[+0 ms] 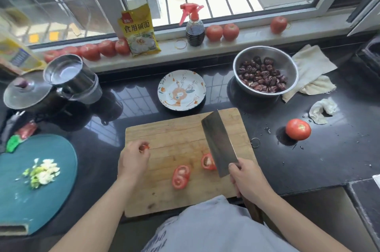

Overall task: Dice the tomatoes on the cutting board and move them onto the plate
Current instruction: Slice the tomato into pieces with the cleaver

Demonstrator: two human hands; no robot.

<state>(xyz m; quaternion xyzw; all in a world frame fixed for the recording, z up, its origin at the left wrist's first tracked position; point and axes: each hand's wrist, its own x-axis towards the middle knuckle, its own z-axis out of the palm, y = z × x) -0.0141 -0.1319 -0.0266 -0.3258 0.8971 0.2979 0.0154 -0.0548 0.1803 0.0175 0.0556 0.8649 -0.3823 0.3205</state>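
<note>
The right hand (247, 182) is closing its grip around the handle of a cleaver (219, 145), fingers wrapped tight, and the blade is tilting up and away from it over the board (174, 130). Just left of that grip, partly behind the blade, a tomato chunk (207, 161) is lying cut face up. Further left, two overlapping slices (181, 176) are resting flat on the wood. The left hand (133, 159) is hovering over the board's left part, its curled fingers pinching a small red tomato bit (144, 147).

Beyond the blade tip, the patterned plate (182, 89) is sitting on the dark desk (308, 161), holding no tomato, just past the board's far edge. To the right of the right grip, a whole tomato (298, 129) is standing on the desk, well apart from the board. Farther off on that side, a metal bowl (265, 70) is holding dried red dates. Left of the left grip, a teal board (39, 200) is carrying chopped greens. More tomatoes (222, 32) are lining the sill behind.
</note>
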